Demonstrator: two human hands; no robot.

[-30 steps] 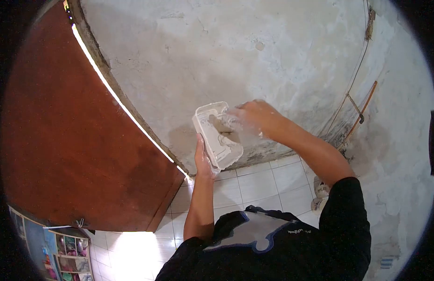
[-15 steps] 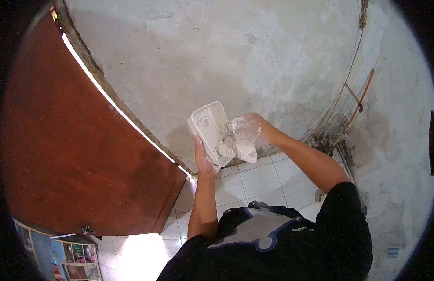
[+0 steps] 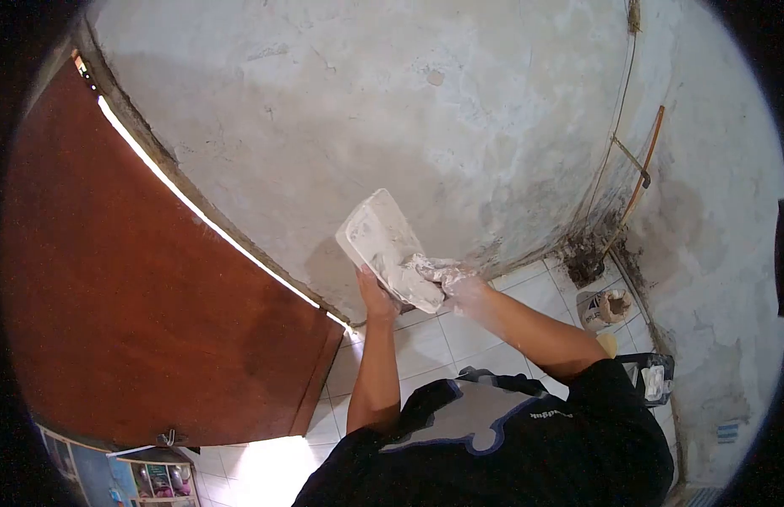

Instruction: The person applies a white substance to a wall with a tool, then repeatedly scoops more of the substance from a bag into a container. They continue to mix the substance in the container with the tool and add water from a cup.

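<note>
plaster wall [image 3: 366, 101] | left hand [image 3: 376, 300] half behind tray [image 3: 376, 230] | right hand [image 3: 461, 286] plaster-coated

red-brown door [image 3: 155, 321] left of the patchy plaster wall [image 3: 409, 110] — white floor tiles [image 3: 426, 346] below, a sack [image 3: 603, 308] in the corner.

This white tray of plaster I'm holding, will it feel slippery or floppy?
Probably slippery: the tray is smeared with paste. Looks stiff, unbent though tilted in the left hand. Likely heavier low down, where the plaster sits.

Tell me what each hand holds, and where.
Left hand: the white tray, by its near end. Right hand: wet plaster, in its fingers.
</note>
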